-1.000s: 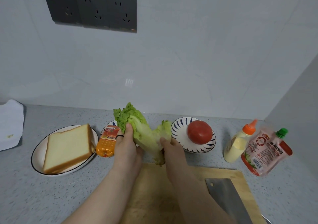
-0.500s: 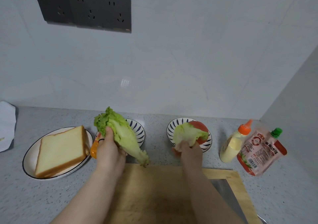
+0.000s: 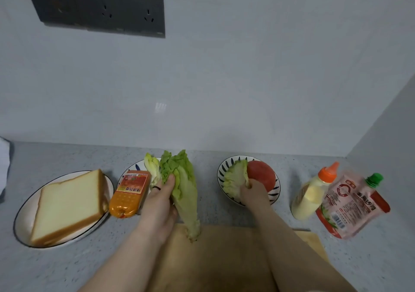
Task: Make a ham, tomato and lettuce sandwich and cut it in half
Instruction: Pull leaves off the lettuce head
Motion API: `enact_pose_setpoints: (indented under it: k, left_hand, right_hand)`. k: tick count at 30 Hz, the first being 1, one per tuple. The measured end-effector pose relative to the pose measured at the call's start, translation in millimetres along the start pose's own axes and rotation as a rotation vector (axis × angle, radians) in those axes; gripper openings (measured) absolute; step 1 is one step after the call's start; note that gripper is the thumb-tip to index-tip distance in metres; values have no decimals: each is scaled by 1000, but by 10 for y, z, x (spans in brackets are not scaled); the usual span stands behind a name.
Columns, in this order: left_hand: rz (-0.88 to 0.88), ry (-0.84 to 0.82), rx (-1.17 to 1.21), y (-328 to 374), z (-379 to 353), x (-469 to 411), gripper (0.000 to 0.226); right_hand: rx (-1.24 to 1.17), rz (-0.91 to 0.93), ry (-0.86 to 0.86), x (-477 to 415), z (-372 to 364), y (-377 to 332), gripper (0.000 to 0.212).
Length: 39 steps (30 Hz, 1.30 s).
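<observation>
Soft, even light — faint glare on the wall [image 3: 160,107], blurred, bowed edges.

One white plate [image 3: 24,213], two blue-patterned bowls [image 3: 276,186] [image 3: 131,168], one stack of bread slices [image 3: 67,204], one ham sausage [image 3: 129,195], one tomato [image 3: 262,176], one lettuce head [image 3: 184,193], two torn lettuce leaves [image 3: 235,179] [image 3: 151,168], one yellow squeeze bottle [image 3: 310,197], one red sauce pouch [image 3: 350,204], one wooden cutting board [image 3: 224,258].

The speckled grey counter [image 3: 56,269] carries a white oval plate [image 3: 28,204], a left patterned bowl [image 3: 129,171], a right patterned bowl [image 3: 275,189], a yellow squeeze bottle [image 3: 307,199], a red sauce pouch [image 3: 350,206] beside it, a wooden cutting board [image 3: 220,258] nearest, and a white cloth [image 3: 3,168] far left.
</observation>
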<state>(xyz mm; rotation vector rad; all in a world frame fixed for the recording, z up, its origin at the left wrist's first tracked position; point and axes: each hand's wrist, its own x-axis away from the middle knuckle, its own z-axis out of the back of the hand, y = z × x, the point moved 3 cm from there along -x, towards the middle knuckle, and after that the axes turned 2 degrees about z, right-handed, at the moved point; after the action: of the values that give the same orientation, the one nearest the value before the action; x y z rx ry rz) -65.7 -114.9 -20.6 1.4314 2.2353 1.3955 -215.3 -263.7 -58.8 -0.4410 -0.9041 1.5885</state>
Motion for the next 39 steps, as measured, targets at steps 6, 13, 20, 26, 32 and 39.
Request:
enact_pose_setpoints:
  k: [6, 13, 20, 26, 32, 39]
  left_hand:
    - [-3, -69, 1, -85, -33, -159, 19]
    - [-30, -89, -74, -154, -113, -228, 14]
    - [-67, -159, -206, -183, -234, -132, 19]
    - [-75, -238, -182, -138, -284, -22, 16]
    - [-93, -278, -122, -52, -254, 25, 31]
    - [-46, -263, -28, -23, -182, 0, 23]
  right_hand:
    - [236, -41, -62, -127, -41, -19, 29]
    - [561, 113, 89, 86, 91, -130, 31]
    - [-606, 193, -375, 638, -156, -598, 26]
    - [-766, 152, -216, 758, -220, -590, 9]
    - [-899, 134, -89, 772, -150, -607, 16]
    - [-1055, 19, -45, 724, -103, -576, 15]
